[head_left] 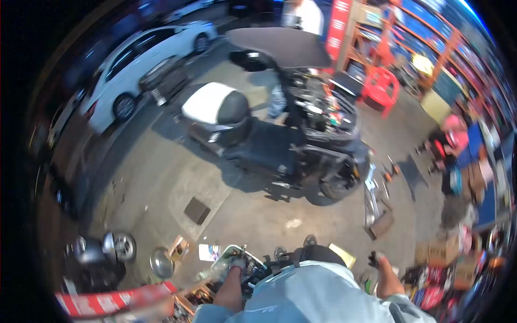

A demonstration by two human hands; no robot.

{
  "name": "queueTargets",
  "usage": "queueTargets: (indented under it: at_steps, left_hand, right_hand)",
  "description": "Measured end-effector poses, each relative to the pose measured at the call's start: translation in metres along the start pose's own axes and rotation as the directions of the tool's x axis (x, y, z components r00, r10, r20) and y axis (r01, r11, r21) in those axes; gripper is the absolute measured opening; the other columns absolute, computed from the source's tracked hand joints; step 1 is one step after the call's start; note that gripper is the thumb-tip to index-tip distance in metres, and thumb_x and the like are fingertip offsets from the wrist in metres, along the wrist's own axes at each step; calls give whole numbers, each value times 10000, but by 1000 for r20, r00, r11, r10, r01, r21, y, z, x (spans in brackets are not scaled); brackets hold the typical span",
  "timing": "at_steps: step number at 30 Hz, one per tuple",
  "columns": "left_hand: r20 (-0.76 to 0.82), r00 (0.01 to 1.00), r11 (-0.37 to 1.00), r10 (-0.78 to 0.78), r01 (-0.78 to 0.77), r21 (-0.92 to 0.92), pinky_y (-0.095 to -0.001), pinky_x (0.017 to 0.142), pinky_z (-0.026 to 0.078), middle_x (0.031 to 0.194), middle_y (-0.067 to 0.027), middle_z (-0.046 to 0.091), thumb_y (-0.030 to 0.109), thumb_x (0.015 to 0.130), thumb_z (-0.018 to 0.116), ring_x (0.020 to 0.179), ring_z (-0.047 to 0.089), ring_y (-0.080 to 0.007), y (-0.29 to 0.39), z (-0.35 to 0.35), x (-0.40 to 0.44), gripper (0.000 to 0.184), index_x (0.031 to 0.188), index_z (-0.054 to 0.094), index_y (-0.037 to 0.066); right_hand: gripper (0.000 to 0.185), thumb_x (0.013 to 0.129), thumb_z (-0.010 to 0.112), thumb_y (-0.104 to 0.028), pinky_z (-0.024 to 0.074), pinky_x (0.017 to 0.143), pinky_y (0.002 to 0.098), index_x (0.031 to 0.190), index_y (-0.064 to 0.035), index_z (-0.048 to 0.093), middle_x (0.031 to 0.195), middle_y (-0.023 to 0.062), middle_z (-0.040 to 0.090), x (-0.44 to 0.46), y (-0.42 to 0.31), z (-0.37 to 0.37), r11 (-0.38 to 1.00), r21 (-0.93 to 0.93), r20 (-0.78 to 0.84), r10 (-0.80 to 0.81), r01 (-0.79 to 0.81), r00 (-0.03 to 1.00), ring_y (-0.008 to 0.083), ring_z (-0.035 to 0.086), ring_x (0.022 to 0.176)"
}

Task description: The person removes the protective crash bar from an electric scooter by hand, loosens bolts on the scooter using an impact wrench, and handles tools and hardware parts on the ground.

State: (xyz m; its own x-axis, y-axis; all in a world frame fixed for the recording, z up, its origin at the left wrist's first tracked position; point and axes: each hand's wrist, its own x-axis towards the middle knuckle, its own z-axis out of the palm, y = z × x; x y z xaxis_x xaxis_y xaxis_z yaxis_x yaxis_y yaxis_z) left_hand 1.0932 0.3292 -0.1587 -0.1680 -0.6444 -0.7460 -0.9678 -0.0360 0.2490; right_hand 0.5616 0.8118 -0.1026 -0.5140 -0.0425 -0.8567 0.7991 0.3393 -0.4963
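Note:
My left hand [237, 263] reaches down into a white, green-rimmed bin [232, 249] packed with dark items. Its fingers are blurred among the contents, so what they touch is hidden. My right hand [378, 260] is held out to the right, above the floor, with darkened fingers that look apart and nothing visible in them. A yellow sheet or board [342, 255] lies between my body and that hand. Beside the bin is a white printed packet [209, 252].
A dark scooter [269, 148] with its front covers off stands ahead. Metal tools [371, 196] and a brown block [381, 224] lie at right. A metal bowl [161, 262] sits left, a red stool [381, 89] behind. A seated person [455, 134] is far right; a white car [145, 59] far left.

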Motion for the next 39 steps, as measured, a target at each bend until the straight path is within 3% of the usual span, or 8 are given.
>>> queueTargets:
  at_steps: [3,6,9,13,22,26,28,39]
  left_hand:
    - [99,947,889,306,-322,325,-394,746,469,1011,-118,623,363,888,417,896,584,-272,37,-20,3,404,1047,633,61]
    - [242,834,593,496,-529,606,-389,647,486,892,-75,670,296,894,429,753,621,-238,119,-54,-41,357,979,660,38]
    - [303,918,967,254,-243,-73,-392,668,504,908,-110,673,199,863,436,764,645,-251,170,-69,-83,278,942,674,77]
    - [167,779,652,604,-604,458,-378,600,483,737,-170,645,276,847,496,663,631,-258,124,-12,-4,303,844,654,18]
    - [101,811,786,576,-584,205,-365,568,474,696,-116,635,273,860,507,589,590,-226,94,12,18,291,856,641,14]
    - [152,961,947,231,-258,191,-373,572,473,719,-132,649,292,859,482,613,616,-243,129,-15,-38,320,820,663,31]
    - [227,957,950,180,-229,211,-382,581,470,761,-161,657,329,855,461,668,643,-248,142,-25,-53,372,773,674,36]
    - [246,914,871,321,-388,302,-402,779,492,1020,-187,620,196,867,427,924,608,-296,147,-1,-45,270,1032,592,60]
  right_hand:
    - [252,854,486,-210,511,543,361,1023,-42,570,818,126,635,-62,-15,87,873,-481,122,-30,86,992,224,601,630]
    - [280,854,497,-162,484,512,302,1070,7,552,805,133,625,-113,-39,143,901,-407,184,-78,149,980,181,549,543]
    - [241,845,516,-140,458,459,296,1032,3,569,772,119,620,-102,-38,153,939,-283,215,-135,194,967,162,533,510]
    - [170,837,532,-136,422,397,294,931,-6,587,711,123,618,-99,-37,140,968,-183,119,-149,169,982,176,524,463]
    - [203,839,458,-142,425,438,360,851,-22,621,810,136,660,-23,43,75,950,-311,62,54,-32,997,209,552,510]
    - [199,832,465,-139,437,454,351,856,-23,624,783,121,655,83,109,58,576,-660,324,-360,482,875,200,557,525]
    - [161,822,491,-119,448,459,340,847,-39,628,755,104,646,32,58,81,906,-398,113,-107,144,988,186,562,533]
    - [174,849,503,-160,451,417,335,887,-35,618,723,119,643,-32,-29,129,974,-216,157,-28,62,987,201,572,509]
